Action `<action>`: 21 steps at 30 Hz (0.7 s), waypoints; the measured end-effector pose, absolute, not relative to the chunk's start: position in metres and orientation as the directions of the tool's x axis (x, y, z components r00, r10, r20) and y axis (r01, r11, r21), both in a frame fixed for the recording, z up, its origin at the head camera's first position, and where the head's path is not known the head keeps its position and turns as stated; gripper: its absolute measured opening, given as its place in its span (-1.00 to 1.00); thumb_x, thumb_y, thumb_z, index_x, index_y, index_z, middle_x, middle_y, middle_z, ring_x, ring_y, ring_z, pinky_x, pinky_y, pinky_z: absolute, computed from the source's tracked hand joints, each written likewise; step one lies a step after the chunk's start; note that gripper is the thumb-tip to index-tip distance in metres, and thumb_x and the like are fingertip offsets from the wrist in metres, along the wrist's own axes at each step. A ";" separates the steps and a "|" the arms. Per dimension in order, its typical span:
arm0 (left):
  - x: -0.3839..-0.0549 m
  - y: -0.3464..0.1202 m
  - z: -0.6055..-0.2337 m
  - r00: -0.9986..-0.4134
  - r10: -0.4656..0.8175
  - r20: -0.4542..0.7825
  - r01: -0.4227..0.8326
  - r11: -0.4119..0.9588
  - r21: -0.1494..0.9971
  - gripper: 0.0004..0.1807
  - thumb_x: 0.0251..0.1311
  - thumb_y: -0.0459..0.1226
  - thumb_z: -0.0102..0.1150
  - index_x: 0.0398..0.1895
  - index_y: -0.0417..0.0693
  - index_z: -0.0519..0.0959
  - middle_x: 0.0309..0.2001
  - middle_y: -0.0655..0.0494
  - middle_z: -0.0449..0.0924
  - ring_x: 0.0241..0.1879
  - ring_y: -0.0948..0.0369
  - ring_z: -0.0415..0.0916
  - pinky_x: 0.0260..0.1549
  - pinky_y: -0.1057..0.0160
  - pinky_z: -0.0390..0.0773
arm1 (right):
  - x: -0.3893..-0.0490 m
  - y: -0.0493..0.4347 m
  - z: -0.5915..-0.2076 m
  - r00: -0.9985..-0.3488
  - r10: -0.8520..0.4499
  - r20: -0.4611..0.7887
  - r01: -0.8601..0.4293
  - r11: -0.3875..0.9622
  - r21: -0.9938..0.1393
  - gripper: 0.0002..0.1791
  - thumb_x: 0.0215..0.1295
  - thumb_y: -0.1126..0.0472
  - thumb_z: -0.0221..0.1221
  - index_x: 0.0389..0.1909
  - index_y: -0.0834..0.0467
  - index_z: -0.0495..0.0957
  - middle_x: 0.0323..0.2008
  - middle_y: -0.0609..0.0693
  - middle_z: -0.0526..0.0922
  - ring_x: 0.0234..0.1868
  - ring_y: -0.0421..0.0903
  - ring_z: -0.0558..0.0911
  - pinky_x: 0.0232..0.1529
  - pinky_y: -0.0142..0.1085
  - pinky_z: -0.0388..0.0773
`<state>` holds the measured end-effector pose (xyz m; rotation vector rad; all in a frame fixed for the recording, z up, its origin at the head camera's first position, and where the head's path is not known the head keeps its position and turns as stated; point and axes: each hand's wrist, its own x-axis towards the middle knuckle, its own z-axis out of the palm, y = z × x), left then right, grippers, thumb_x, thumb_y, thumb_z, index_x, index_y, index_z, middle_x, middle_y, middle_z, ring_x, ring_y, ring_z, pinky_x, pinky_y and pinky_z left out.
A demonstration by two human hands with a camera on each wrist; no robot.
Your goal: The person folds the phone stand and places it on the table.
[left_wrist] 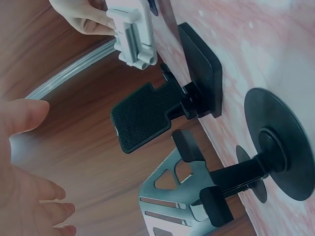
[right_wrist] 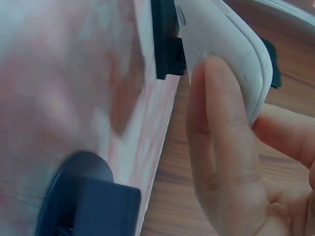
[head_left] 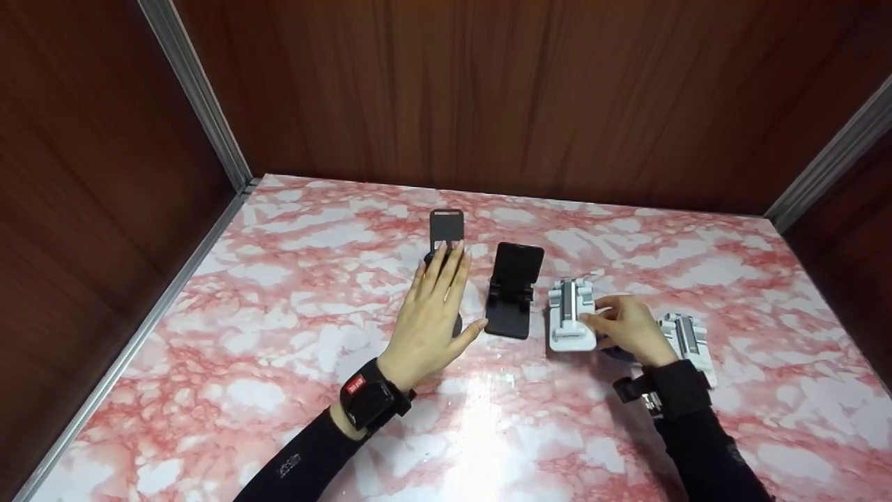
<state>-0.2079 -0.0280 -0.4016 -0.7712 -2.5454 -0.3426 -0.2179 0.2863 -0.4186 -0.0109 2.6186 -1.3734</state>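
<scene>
Around the marbled red-and-white tabletop (head_left: 300, 300): wood-grain walls (head_left: 488, 90), metal edging (head_left: 196, 84) | right fingers (right_wrist: 226, 108) pinch white stand (head_left: 571, 342) | left fingers (head_left: 449, 272) straight, thumb (head_left: 465, 338) apart

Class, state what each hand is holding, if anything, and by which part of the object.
The right hand grips a folded white stand by the edge of its base; the left hand holds nothing.
</scene>
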 end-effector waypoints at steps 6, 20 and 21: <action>-0.210 -0.029 -0.405 -0.746 0.459 0.482 0.565 0.820 0.093 -0.05 0.18 0.15 -0.03 0.45 -0.19 -0.14 0.49 -0.04 -0.21 0.47 0.01 -0.25 0.44 0.01 -0.12 | -0.225 0.280 -0.425 -0.987 -0.104 -0.125 0.033 0.625 -0.780 -0.44 0.24 0.16 0.15 0.06 0.54 0.34 -0.25 0.41 0.63 -0.57 -0.01 0.66 -0.43 -0.15 0.67; -0.210 -0.028 -0.406 -0.774 0.474 0.420 0.563 0.819 0.112 -0.04 0.19 0.15 -0.03 0.45 -0.18 -0.18 0.50 -0.02 -0.27 0.48 0.06 -0.39 0.44 -0.01 -0.16 | -0.230 0.274 -0.427 -0.988 -0.109 -0.105 -0.027 0.810 -0.585 -0.45 0.25 0.18 0.12 0.11 0.53 0.34 -0.32 0.35 0.67 -0.58 -0.10 0.64 -0.52 -0.31 0.59; -0.210 -0.028 -0.406 -0.774 0.476 0.418 0.562 0.820 0.109 -0.04 0.19 0.16 -0.04 0.45 -0.19 -0.18 0.50 -0.02 -0.27 0.48 0.06 -0.39 0.44 -0.01 -0.16 | -0.229 0.273 -0.427 -0.988 -0.118 -0.095 -0.043 0.820 -0.571 -0.47 0.25 0.19 0.12 0.10 0.53 0.35 -0.35 0.33 0.68 -0.58 -0.08 0.64 -0.53 -0.32 0.57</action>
